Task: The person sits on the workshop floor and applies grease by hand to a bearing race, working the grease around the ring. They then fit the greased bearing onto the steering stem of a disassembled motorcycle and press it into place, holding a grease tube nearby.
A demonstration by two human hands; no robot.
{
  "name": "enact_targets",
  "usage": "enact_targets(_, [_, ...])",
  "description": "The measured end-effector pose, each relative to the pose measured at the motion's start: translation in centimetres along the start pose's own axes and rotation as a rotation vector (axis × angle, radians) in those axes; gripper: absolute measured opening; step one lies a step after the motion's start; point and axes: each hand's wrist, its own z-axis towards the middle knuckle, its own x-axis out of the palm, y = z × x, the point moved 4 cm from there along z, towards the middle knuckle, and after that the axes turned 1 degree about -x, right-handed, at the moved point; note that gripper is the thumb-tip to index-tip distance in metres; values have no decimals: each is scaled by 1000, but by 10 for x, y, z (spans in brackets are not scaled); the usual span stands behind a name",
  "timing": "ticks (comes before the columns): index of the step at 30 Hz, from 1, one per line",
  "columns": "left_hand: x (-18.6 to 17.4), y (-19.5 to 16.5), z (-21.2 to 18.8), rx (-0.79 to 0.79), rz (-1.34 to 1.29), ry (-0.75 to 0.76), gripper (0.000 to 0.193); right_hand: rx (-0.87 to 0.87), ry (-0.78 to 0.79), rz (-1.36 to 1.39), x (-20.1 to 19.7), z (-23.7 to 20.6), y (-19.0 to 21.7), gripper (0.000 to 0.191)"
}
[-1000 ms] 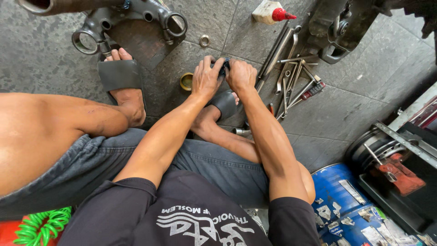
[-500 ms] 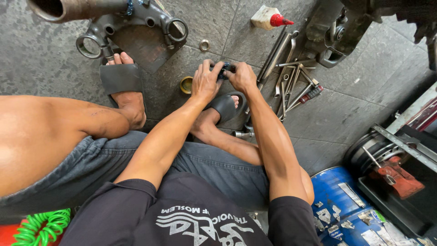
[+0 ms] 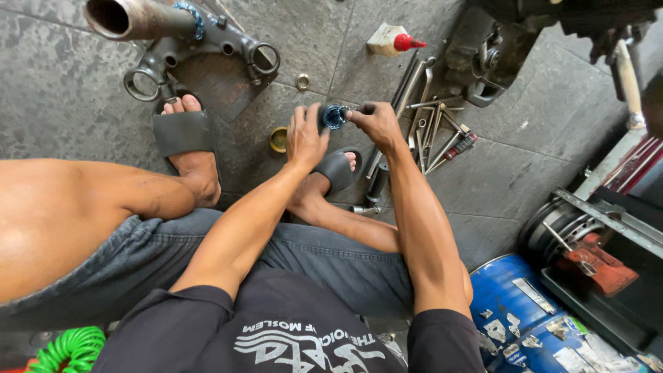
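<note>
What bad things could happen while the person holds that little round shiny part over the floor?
The small round part is pinched between the left hand and right hand above a sandalled foot; if it slips, it might hit the toes or roll away. The loose tools lie right beside that foot, so a shifted leg could knock or step on them.

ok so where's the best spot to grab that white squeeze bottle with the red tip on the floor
Probably the white body of the squeeze bottle, not the red nozzle. It lies on its side on the grey floor, nozzle pointing right, so come from above and pinch across the body's width. The tapered tip gives less to hold, and the spanners lie apart from it.
</note>
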Motion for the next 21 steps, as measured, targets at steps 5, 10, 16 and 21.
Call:
enact_targets(5, [-15, -53, -1, -53, -496, -19, 24, 29, -97, 618, -24, -26, 24, 23])
enact_targets(10, [-30, -101, -2, -64, -908, 43, 21, -127, -248, 844, -56, -73, 49, 17])
enact_targets(16, [-40, -117, -13, 42, -1082, 137, 18, -326, -295, 1101, -54, -115, 69, 14])
enact_targets(21, [-51, -113, -18, 77, -1006, 217, 19, -345, -171, 1115, -45, -142, 72, 16])
